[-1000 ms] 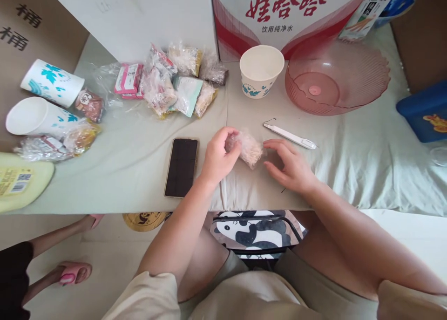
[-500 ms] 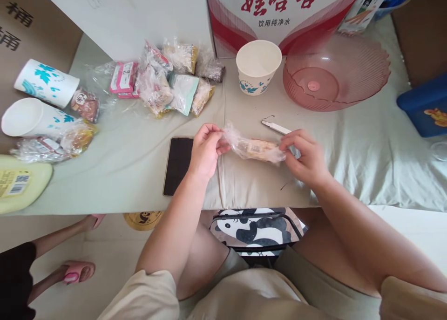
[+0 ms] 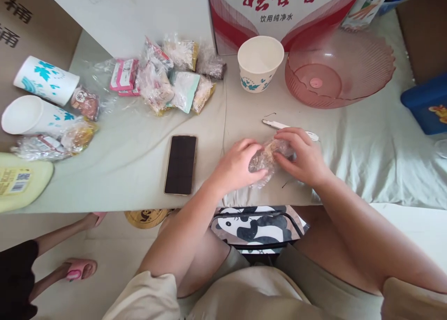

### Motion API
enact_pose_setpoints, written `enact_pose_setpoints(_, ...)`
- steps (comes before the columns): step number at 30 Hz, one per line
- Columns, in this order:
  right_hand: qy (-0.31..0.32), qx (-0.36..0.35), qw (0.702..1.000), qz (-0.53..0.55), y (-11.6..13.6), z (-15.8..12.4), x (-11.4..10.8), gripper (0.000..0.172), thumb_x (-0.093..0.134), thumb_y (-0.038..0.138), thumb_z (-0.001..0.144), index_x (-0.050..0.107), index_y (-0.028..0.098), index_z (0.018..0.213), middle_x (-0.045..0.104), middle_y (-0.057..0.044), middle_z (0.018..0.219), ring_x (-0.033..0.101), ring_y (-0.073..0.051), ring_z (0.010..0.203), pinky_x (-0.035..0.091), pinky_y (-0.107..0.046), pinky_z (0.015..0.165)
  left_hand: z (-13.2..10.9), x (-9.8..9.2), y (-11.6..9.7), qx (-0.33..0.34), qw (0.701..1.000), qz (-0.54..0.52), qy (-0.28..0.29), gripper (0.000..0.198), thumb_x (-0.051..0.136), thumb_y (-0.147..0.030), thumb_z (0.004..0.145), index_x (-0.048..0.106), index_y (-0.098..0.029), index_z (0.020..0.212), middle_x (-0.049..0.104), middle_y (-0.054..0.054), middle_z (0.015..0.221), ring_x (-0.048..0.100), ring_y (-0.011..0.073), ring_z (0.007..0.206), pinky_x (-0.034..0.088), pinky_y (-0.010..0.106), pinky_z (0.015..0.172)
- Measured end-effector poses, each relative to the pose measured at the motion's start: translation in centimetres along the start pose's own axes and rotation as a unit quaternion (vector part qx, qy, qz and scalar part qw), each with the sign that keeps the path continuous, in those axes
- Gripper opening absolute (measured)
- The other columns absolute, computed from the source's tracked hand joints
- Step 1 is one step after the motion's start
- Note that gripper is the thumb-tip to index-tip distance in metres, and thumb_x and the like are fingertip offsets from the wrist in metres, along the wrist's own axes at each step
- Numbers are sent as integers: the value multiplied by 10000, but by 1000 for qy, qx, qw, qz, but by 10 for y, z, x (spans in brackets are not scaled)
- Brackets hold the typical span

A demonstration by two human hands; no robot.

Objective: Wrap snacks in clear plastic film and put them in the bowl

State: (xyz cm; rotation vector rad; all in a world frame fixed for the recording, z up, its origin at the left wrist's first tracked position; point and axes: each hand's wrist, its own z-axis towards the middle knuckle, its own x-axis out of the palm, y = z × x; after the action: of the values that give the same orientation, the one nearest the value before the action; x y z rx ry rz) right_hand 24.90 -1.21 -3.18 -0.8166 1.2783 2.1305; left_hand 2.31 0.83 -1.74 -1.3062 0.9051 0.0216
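A clear packet (image 3: 266, 156) with brownish contents is held between both hands, low over the cloth-covered counter (image 3: 132, 147) near its front edge. Its long axis lies slantwise. The lower end points left and toward the person, and the upper end points right and away.

The left hand (image 3: 237, 164) grips the nearer, left end, its fingers (image 3: 250, 146) curled over the top and the thumb underneath. The right hand (image 3: 304, 156) grips the farther, right end, with its fingers (image 3: 290, 134) bent down onto the wrap and closed on it. The two hands almost meet over the packet's middle.

A thin white tool (image 3: 279, 124) lies on the counter just behind the right hand, which partly covers it. A dark phone (image 3: 180, 164) lies flat to the left of the left hand. Farther back stand a paper cup (image 3: 260, 64) and a pink bowl (image 3: 337, 71). A heap of wrapped snacks (image 3: 167, 75) lies to their left.
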Motion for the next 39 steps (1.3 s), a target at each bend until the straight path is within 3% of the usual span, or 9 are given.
enact_pose_setpoints(5, -48, 99, 994, -24, -3, 0, -4, 169, 588, 284, 901, 678, 238, 1036, 725, -100, 1021, 703, -271, 957, 567, -442, 861, 5, -3, 6, -36, 998, -17, -53, 144, 576, -145, 856, 709, -196, 870, 722, 43, 964, 679, 164, 841, 547, 311, 811)
enact_pose_setpoints(11, -124, 173, 977, -26, -15, -1, -13, 171, 579, 239, 841, 654, 237, 995, 714, -62, 920, 678, -220, 802, 566, -389, 750, 3, -34, 25, -61, 983, -16, -174, 160, 593, -176, 842, 741, -201, 897, 770, 40, 944, 704, 186, 892, 563, 333, 857)
enact_pose_setpoints(15, -107, 111, 987, -53, -16, -2, -15, 359, 541, 178, 755, 651, 232, 1092, 718, -108, 1100, 695, -275, 998, 559, -439, 837, 1, -38, 27, -38, 986, 37, -158, 268, 674, -255, 831, 742, -200, 1084, 755, 72, 1158, 699, 225, 1087, 543, 384, 1005)
enact_pose_setpoints(18, -53, 59, 991, -107, -7, -1, -16, 422, 583, 250, 785, 637, 236, 1203, 703, -136, 1230, 643, -346, 1189, 495, -529, 983, 1, -34, 24, -12, 991, 66, -119, 148, 646, -229, 836, 751, -206, 939, 746, 73, 1141, 698, 228, 1088, 532, 410, 1034)
enact_pose_setpoints(24, 10, 34, 988, -150, 11, -5, -25, 155, 587, 269, 893, 707, 274, 992, 712, -65, 833, 692, -304, 979, 476, -521, 959, -6, -43, 11, 64, 980, -6, -187, 51, 632, -211, 780, 658, -218, 736, 759, 62, 991, 710, 229, 1015, 565, 399, 944)
enact_pose_setpoints(28, 47, -34, 992, -113, 21, -10, -37, 171, 547, 233, 900, 711, 271, 874, 719, -52, 810, 688, -232, 792, 520, -429, 815, -15, -55, 0, 30, 988, -109, -109, 54, 645, -206, 731, 632, -211, 679, 695, 18, 686, 636, 151, 629, 520, 278, 590)
enact_pose_setpoints(34, 257, -48, 964, -44, 19, -20, -37, 310, 448, 333, 1016, 730, 237, 929, 745, -5, 745, 637, -156, 583, 389, -303, 529, -19, -67, 0, -103, 923, -283, 241, 81, 673, -189, 717, 717, -212, 782, 800, 90, 853, 777, 236, 757, 564, 276, 545)
enact_pose_setpoints(36, 233, -26, 968, -88, 13, -21, -32, 344, 438, 346, 1020, 727, 242, 866, 709, 0, 661, 595, -162, 526, 330, -309, 499, -18, -65, 5, -98, 932, -300, 177, 115, 703, -220, 722, 719, -208, 835, 798, 96, 876, 771, 227, 730, 534, 258, 512)
enact_pose_setpoints(39, 105, 15, 989, -107, 7, -19, -28, 253, 489, 303, 981, 730, 261, 917, 734, -21, 750, 640, -188, 610, 432, -328, 566, -13, -57, 15, -50, 952, -289, -88, 136, 681, -325, 791, 661, -217, 872, 733, 34, 758, 635, 135, 531, 467, 246, 469)
